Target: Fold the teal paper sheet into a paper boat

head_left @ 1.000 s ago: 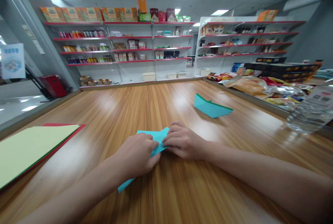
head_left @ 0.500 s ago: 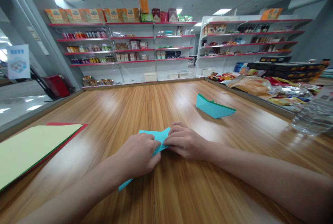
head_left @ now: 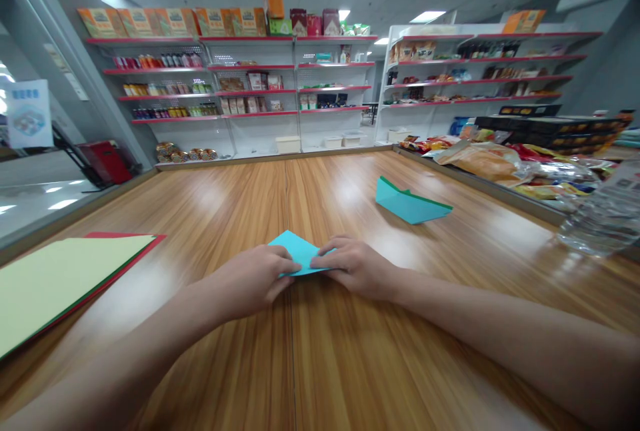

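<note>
Between my hands, low over the wooden table (head_left: 330, 364), is a folded sheet of light blue paper (head_left: 295, 245) with a pointed corner facing away from me. My left hand (head_left: 263, 274) grips its left end, thumb and fingers closed on the near edge. At the right end my right hand (head_left: 353, 264) pinches the same paper, fingertips on its top face. The parts under my fingers are hidden. Farther off to the right stands a folded paper boat (head_left: 413, 206), blue with a green edge.
A stack of coloured paper (head_left: 65, 277), pale yellow on top, lies at the left. At the right stand a clear plastic bottle (head_left: 600, 217) and a pile of packaged snacks (head_left: 490, 163). Shelves of goods (head_left: 260, 92) line the back beyond the table's raised edge (head_left: 240, 161).
The blue paper has been turned: its lower left part no longer sticks out below my left hand, and a point now faces away. My left hand has moved slightly left and away from me.
</note>
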`<state>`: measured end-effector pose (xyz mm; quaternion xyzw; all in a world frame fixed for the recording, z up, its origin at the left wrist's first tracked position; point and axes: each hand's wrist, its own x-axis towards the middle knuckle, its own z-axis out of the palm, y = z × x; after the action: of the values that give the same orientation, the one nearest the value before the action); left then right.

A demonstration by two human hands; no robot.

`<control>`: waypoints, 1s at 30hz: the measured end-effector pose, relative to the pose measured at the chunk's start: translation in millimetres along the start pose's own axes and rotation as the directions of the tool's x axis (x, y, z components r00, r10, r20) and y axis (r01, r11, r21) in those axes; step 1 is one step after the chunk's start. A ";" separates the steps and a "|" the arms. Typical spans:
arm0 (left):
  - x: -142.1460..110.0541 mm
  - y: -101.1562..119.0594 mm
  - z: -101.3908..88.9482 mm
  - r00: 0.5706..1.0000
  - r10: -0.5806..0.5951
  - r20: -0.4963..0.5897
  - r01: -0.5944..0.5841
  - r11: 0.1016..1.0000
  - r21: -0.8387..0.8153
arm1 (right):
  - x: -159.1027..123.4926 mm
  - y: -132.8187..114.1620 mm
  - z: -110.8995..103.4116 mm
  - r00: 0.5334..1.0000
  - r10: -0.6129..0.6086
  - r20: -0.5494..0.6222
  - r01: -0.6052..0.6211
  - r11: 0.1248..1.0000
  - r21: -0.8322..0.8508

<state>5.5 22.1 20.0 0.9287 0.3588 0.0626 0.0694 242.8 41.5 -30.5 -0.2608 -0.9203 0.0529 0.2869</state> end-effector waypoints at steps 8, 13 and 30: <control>6.6 -16.1 39.3 0.991 -0.113 0.069 0.109 0.992 0.062 | 3.1 -5.0 -2.6 0.986 0.084 0.145 -0.064 0.989 -0.136; 5.1 -33.9 40.0 0.979 -0.195 0.058 0.191 0.979 0.068 | 6.7 -4.5 -4.4 0.968 0.092 0.236 -0.065 0.991 -0.117; 7.3 -22.3 40.7 0.993 -0.121 0.008 0.120 0.992 0.038 | 5.4 -6.1 -2.4 0.968 0.164 0.190 -0.155 0.986 -0.057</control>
<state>3.0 40.0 -23.3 0.9068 0.4150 0.0466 0.0575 237.7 39.0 -24.4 -0.3335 -0.9208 0.0816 0.1852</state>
